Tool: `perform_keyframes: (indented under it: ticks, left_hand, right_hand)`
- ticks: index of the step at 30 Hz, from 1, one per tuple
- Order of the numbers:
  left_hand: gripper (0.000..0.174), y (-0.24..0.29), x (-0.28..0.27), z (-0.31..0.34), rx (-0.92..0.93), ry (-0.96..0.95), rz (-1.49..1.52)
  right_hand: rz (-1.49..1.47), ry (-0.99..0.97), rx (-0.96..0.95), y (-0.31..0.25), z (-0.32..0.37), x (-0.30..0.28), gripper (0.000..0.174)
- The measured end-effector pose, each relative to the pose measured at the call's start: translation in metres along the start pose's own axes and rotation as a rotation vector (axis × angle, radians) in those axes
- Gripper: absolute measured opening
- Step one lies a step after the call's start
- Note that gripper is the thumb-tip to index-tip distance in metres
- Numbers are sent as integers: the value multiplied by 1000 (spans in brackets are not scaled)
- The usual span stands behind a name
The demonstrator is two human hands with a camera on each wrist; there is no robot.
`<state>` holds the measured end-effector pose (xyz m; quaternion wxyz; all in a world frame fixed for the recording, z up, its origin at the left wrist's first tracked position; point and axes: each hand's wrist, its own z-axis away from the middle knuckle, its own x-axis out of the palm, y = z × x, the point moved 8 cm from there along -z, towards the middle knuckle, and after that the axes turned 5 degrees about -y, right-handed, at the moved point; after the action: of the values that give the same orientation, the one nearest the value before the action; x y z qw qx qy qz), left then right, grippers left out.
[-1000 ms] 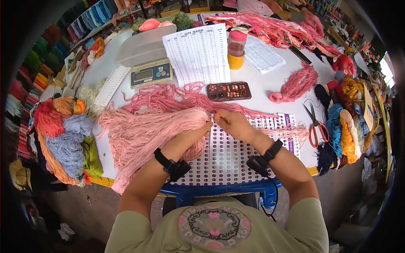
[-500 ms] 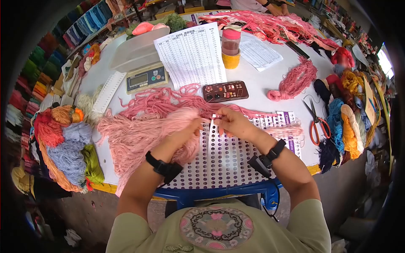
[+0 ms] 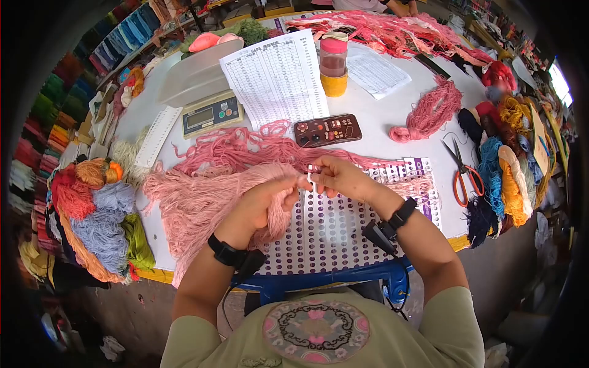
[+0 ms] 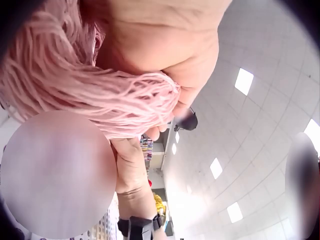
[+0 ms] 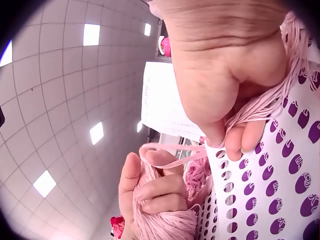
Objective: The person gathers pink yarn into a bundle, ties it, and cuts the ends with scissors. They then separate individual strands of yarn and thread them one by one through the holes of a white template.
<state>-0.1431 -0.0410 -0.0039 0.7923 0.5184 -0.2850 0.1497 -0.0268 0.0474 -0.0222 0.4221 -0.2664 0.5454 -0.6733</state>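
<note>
My left hand [image 3: 253,205] holds the pale pink yarn hank [image 3: 196,199], which spreads left across the table. In the right wrist view its fingers curl round the bundle [image 5: 167,225], and thin strands [image 5: 175,148] stretch from them to my right hand [image 5: 220,85]. The right thumb and fingertips pinch the top of a white punched card strip [image 5: 227,187] where those strands meet it. More pink strands [image 5: 260,107] trail beneath the right palm. Purple-dotted punched cards [image 3: 334,239] lie below both hands. The left wrist view shows the yarn [image 4: 100,100] draped against the left palm.
Darker pink yarn [image 3: 236,147] lies behind the hands, near a phone [image 3: 328,130], scale [image 3: 211,115], printed sheet [image 3: 276,80] and drink bottle [image 3: 333,64]. To the right are orange-handled scissors [image 3: 463,175] and a pink skein [image 3: 429,110]. Colored yarn piles flank both table sides.
The left hand first drew slightly away from the right with the yarn, then came back close to it, turning its fingers toward the card. The right hand stayed at the card's top.
</note>
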Motion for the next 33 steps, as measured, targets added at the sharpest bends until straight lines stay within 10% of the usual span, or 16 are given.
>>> perform_keyframes:
  ticks: [7, 9, 15, 18, 25, 28, 33]
  left_hand:
    - [15, -19, 7, -33, -71, 76, -710]
    - [10, 2, 20, -31, 197, 14, -1472]
    - [18, 7, -52, 35, 11, 424, -110]
    - [18, 27, -55, 60, 18, 170, 126]
    - [24, 33, -42, 52, -34, 18, 105]
    - [27, 29, -59, 61, 26, 560, -49]
    - [32, 9, -12, 51, -20, 23, -22]
  right_hand:
    - [-84, -137, -15, -3, 2, 2, 41]
    - [-135, -95, 4, 0, -3, 3, 35]
    - [-16, 69, 156, 10, -15, -3, 23]
    - [71, 100, 167, 21, -23, -5, 24]
    - [294, 175, 25, 23, -28, -12, 29]
    - [274, 154, 57, 28, -32, -11, 29]
    - [241, 149, 80, 28, -30, -10, 30]
